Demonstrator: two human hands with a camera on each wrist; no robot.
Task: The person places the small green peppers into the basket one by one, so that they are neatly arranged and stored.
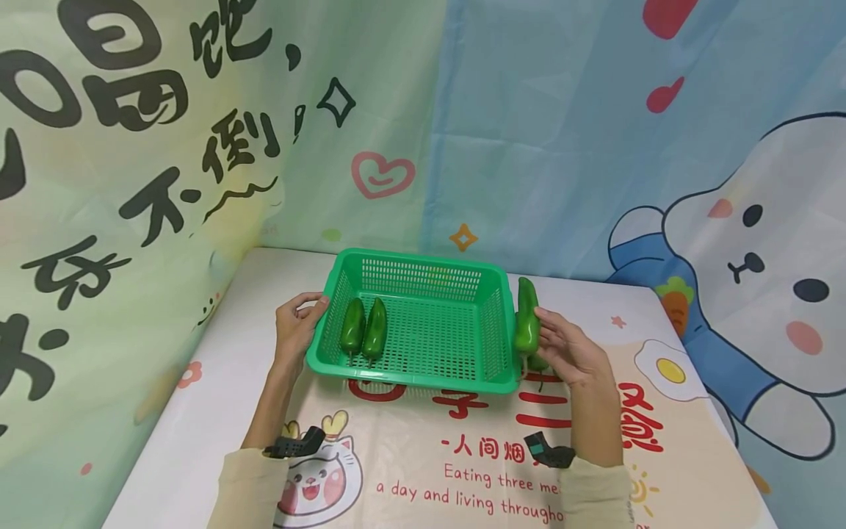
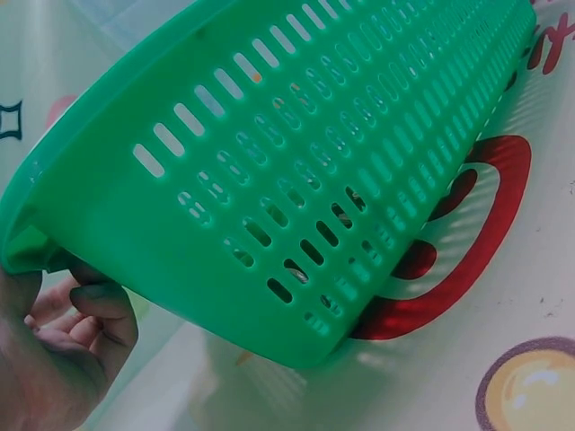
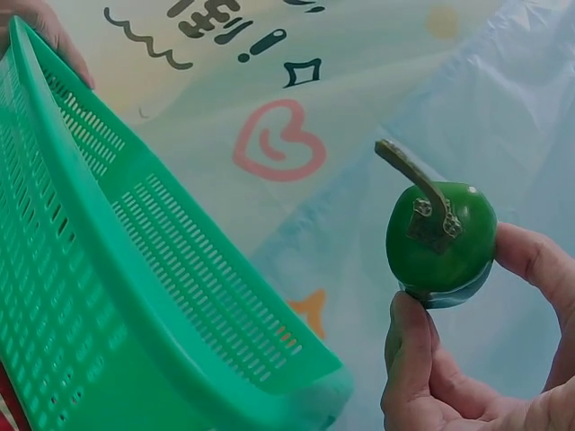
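Observation:
A green plastic basket [image 1: 429, 378] with slotted walls stands on the table. Two green peppers [image 1: 353, 327] lie side by side at its left end. My left hand [image 1: 299, 323] grips the basket's left rim, its fingers curled under the edge in the left wrist view. Just outside the right rim, my right hand [image 1: 573, 349] pinches another green pepper [image 1: 527, 316] between thumb and fingers. The right wrist view shows that pepper's stem end [image 3: 440, 233] facing the camera. Beneath the right hand, a further pepper [image 1: 539, 363] is mostly hidden.
A printed cloth [image 1: 410, 448] with lettering and cartoon pictures covers the table. Behind it and along the left side hangs a printed curtain [image 1: 529, 184]. A dark band [image 1: 550, 450] sits on the right wrist, and a similar band [image 1: 295, 444] on the left.

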